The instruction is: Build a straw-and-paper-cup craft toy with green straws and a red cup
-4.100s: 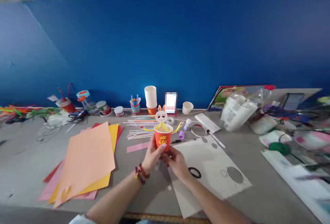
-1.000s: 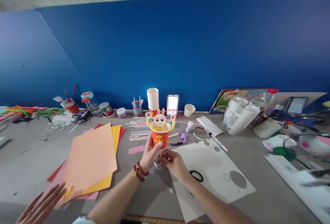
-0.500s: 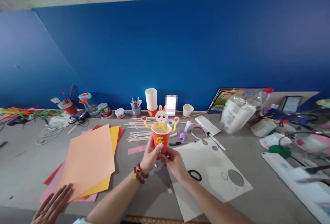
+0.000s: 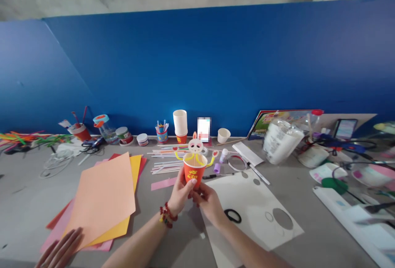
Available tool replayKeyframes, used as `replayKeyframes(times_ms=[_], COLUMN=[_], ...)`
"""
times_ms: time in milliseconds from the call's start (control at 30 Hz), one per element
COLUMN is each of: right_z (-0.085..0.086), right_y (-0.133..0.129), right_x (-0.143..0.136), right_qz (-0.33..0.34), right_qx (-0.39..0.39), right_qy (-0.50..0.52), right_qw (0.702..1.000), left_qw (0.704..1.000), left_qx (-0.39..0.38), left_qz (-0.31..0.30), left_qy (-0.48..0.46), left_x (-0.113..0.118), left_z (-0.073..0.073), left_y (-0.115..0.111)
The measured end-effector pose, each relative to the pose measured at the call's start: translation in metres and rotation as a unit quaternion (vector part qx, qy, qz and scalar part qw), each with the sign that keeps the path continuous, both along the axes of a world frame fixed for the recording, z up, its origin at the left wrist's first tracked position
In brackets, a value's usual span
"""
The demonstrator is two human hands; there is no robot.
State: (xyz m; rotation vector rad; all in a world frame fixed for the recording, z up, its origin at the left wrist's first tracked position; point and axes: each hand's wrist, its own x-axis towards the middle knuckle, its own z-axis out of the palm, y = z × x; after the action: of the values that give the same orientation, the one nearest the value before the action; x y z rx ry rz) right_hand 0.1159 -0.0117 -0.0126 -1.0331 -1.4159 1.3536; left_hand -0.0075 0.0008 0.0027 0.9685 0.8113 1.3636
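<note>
My left hand [image 4: 182, 194] is wrapped around a red paper cup [image 4: 193, 173] with yellow lettering, held upright above the table. A white paper rabbit head [image 4: 195, 146] with closed eyes stands up out of the cup's mouth. Yellow bent arms [image 4: 211, 161] reach out at both sides, ending in white paws with red hearts. Just under the cup, the fingers of my right hand [image 4: 207, 202] are pinched together at its base. Whatever they grip there is hidden by the fingers and the cup.
Another person's hand [image 4: 63, 248] rests on stacked coloured paper [image 4: 103, 198] at left. White cut-out paper [image 4: 249, 214], a black tape ring [image 4: 233, 216] and a marker [image 4: 259, 174] lie at right. Behind are straws [image 4: 168, 166], a glue stick [image 4: 224, 155] and stacked cups [image 4: 180, 123]. A power strip [image 4: 342, 214] runs far right.
The view has tilted up slightly, so the table things sit a little lower. Both my hands keep hold at the cup, which has turned slightly. The other person's hand stays on the paper.
</note>
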Motion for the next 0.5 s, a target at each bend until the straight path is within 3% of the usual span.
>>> replayKeyframes(times_ms=[100, 300, 500], right_z=[-0.0014, -0.0032, -0.0048], right_y=[-0.0007, 0.0021, -0.0026], right_x=[-0.0001, 0.0018, -0.0007], right_qz=[0.010, -0.031, -0.004], right_qx=[0.003, 0.000, -0.001], right_qy=[0.003, 0.015, 0.019], right_qw=[1.000, 0.999, 1.000], left_qw=[1.000, 1.000, 1.000], left_qx=[0.002, 0.002, -0.002], left_qz=[0.015, -0.004, 0.003], left_qy=[-0.009, -0.006, 0.003], left_x=[-0.0015, 0.0034, 0.0005], left_z=[0.0008, 0.0000, -0.0036], left_y=[0.0006, -0.0005, -0.0005])
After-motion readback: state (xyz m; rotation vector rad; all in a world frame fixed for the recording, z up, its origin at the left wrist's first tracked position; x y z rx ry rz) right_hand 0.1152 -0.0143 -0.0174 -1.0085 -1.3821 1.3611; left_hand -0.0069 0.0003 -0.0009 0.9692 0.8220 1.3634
